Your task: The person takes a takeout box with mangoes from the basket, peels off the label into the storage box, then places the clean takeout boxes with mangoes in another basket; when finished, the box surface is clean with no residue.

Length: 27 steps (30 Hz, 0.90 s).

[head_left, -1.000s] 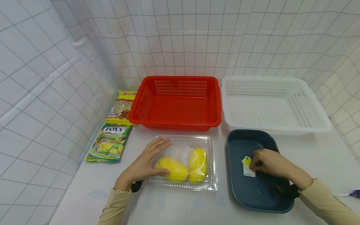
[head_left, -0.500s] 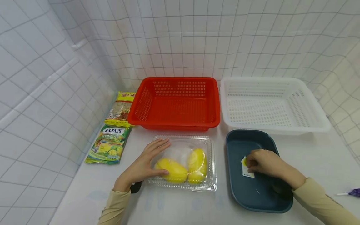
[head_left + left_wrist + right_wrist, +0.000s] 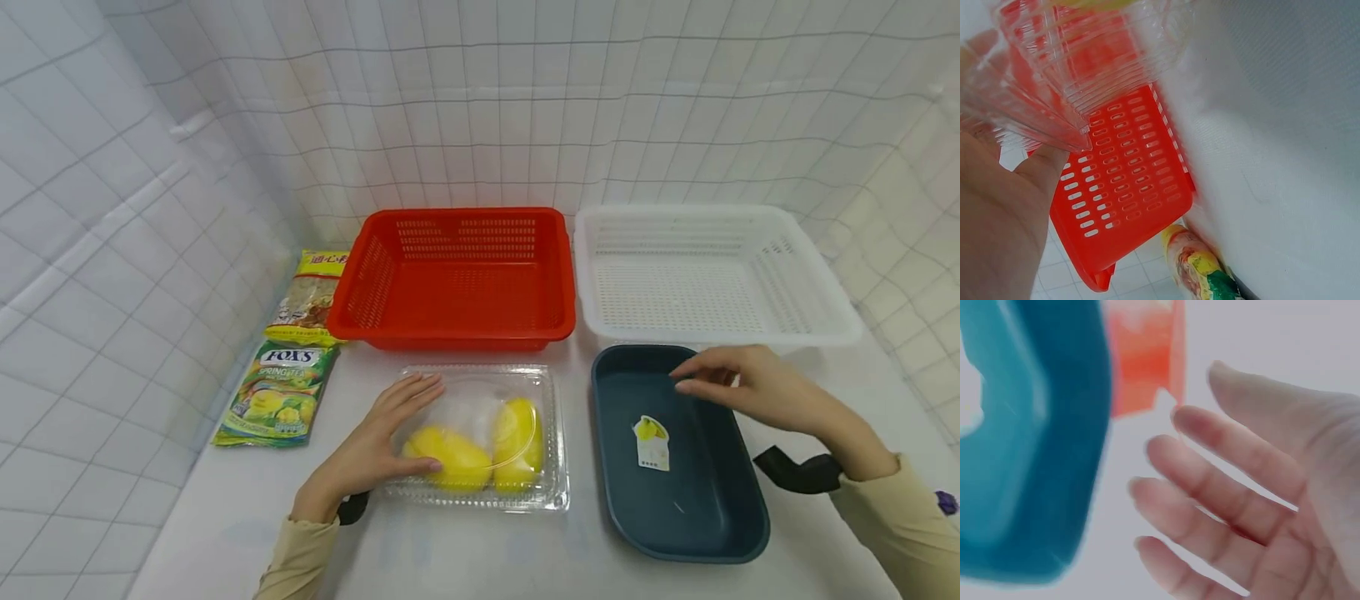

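Note:
My left hand (image 3: 378,454) rests on the left side of a clear plastic clamshell box (image 3: 551,467), its fingers spread and fairly straight over the lid. Inside the box lie two yellow mango-like fruits (image 3: 517,442). The left wrist view shows the ribbed clear box (image 3: 1110,69) against my left hand. A small white card (image 3: 652,454) with a yellow fruit picture lies flat in a dark blue tray (image 3: 697,533). Over the tray's far right rim hovers my right hand (image 3: 765,387), holding nothing. In the right wrist view its fingers (image 3: 1210,481) are loosely extended beside the tray.
Behind the box stands a red perforated basket (image 3: 457,337), and to its right a white one (image 3: 720,333). Two snack bags, a green FOX'S bag (image 3: 277,396) and a yellow bag (image 3: 309,296), lie at the left. A purple-topped stick (image 3: 947,502) shows at the right edge.
My right hand has let go of the white card and risen up and to the right, leaving the card in the tray. The left hand stays on the box.

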Available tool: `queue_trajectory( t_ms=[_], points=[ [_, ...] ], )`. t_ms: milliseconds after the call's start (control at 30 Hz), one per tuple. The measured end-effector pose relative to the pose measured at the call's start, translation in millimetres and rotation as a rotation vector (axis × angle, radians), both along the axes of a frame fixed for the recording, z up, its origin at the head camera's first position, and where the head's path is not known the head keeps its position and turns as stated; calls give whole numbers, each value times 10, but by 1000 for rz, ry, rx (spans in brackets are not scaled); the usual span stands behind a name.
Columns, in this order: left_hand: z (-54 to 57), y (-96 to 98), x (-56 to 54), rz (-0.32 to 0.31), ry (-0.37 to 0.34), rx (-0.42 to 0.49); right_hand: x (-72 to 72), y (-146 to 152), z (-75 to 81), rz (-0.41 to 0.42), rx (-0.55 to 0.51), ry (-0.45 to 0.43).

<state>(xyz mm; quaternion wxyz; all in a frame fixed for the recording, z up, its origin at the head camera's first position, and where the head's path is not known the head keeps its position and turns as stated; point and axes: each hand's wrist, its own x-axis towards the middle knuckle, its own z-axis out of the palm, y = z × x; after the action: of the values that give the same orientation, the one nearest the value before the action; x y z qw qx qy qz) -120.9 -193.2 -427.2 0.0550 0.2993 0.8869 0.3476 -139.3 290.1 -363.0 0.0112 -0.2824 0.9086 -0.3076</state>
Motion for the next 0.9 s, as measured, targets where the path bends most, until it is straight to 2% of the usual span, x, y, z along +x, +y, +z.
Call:
queue_trajectory(
  t_ms=[133, 233, 333, 467, 633, 800, 900],
  points=[
    [-4, -21, 7, 8, 17, -5, -130, 278, 221, -237, -53, 153],
    [-10, -45, 22, 14, 27, 2, -314, 496, 278, -423, -120, 207],
    [-25, -71, 39, 16, 31, 12, -520, 732, 254, -573, -203, 204],
    [-41, -76, 39, 10, 34, 16, -714, 1047, 151, -710, -240, 117],
    [-31, -54, 15, -9, 48, 21, -812, 1322, -1, -772, -216, -71],
    [-39, -45, -4, -22, 48, 28, -816, 1513, -169, -736, -243, -290],
    [-40, -42, -8, -23, 45, 28, -794, 1585, -255, -704, -297, -385]
  ],
)
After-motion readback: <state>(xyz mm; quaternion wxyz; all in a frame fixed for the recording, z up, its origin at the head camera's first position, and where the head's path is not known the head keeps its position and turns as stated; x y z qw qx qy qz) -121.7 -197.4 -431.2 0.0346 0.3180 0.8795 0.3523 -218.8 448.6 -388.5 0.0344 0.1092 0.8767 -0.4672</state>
